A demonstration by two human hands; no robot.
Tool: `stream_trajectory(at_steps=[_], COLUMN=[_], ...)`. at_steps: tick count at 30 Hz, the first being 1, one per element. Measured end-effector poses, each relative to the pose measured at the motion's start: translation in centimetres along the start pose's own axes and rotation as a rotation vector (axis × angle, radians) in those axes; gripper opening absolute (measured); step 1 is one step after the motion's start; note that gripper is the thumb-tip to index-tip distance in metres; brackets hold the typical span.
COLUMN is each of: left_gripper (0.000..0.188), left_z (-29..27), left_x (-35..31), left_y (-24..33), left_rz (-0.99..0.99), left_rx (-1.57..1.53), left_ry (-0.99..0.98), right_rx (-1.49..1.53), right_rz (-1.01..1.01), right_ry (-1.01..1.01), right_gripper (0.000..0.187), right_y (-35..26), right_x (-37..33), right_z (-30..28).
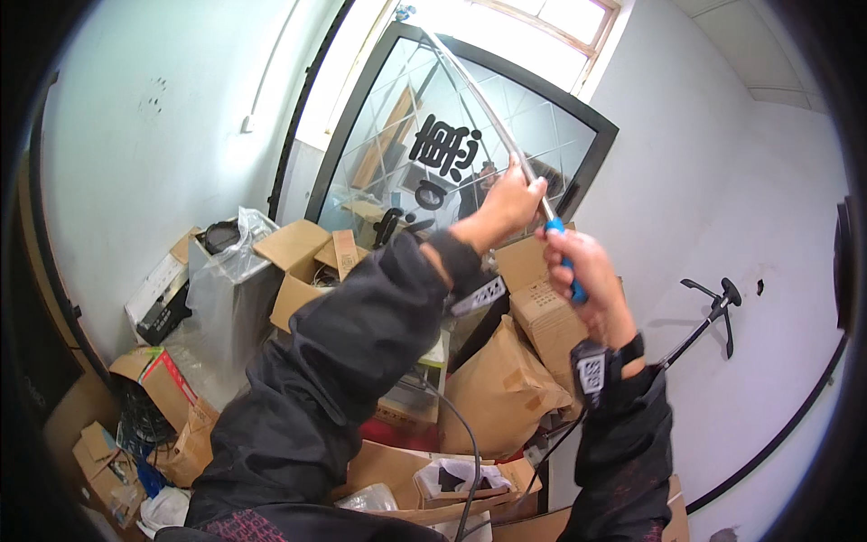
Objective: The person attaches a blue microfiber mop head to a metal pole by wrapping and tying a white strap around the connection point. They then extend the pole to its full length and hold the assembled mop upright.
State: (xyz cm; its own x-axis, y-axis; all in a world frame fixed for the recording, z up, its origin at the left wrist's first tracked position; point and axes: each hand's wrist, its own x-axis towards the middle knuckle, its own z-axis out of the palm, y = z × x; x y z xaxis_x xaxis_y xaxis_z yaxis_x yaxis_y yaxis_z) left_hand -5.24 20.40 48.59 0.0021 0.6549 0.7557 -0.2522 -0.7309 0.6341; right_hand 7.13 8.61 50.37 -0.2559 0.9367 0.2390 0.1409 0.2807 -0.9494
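A long silver metal pole [479,95] with a blue handle [554,226] slants up and to the left before me. My left hand [510,203] is wrapped round the metal shaft above the handle. Lower down, my right hand [585,271] grips the blue handle. At the pole's far upper end, beside the bright window, sits a small blue-and-white piece [405,13], too small to make out. Behind the pole leans a dark-framed glass panel [542,122] with black lettering and diagonal lines; it shows reflections. Both my forearms wear dark sleeves.
Opened cardboard boxes [293,244] and a large brown carton [492,388] are piled below the glass panel. A plastic-wrapped bin [226,298] stands at the left. A black stand [713,312] with spread legs is by the right wall. Black cables hang among the boxes.
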Motion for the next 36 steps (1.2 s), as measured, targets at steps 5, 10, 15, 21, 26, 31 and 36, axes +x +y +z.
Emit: stream_trajectory(at_steps=[5,10,15,21,26,31,36], left_gripper=[0.038,0.024,0.027,0.082,0.08,0.059,0.037], left_z=[-0.4,1.1,3.9,7.1,8.4,6.4,3.0], left_x=[1.6,0.0,-3.0,-7.8,-14.8,-17.4,-16.4], left_y=[3.8,6.2,5.4,3.9,2.6,2.4,1.3], left_rz=[-0.075,-0.09,-0.076,0.024,-0.108,-0.143,-0.333], left_rx=[-0.233,-0.318,-0.378,-0.664,-0.618,-0.566,-0.526], left_ry=[-0.056,-0.097,-0.209,-0.311,-0.353,-0.282,-0.165], right_rx=[-0.059,-0.209,-0.275,-0.531,-0.495,-0.188,0.102], right_rz=[-0.009,-0.031,-0.023,-0.109,-0.008,0.141,0.327], right_ry=[-0.003,0.08,0.175,0.261,0.341,0.275,0.147], right_gripper=[0.023,0.027,0.017,0.013,0.019,0.028,0.028], right_y=[-5.1,-7.0,-5.8,-2.3,2.7,8.3,14.6], right_x=[-0.4,-3.8,-8.5,-13.0,-20.3,-26.4,-34.6], right_z=[0.4,1.1,1.1,-0.1,-1.1,-1.1,-1.4])
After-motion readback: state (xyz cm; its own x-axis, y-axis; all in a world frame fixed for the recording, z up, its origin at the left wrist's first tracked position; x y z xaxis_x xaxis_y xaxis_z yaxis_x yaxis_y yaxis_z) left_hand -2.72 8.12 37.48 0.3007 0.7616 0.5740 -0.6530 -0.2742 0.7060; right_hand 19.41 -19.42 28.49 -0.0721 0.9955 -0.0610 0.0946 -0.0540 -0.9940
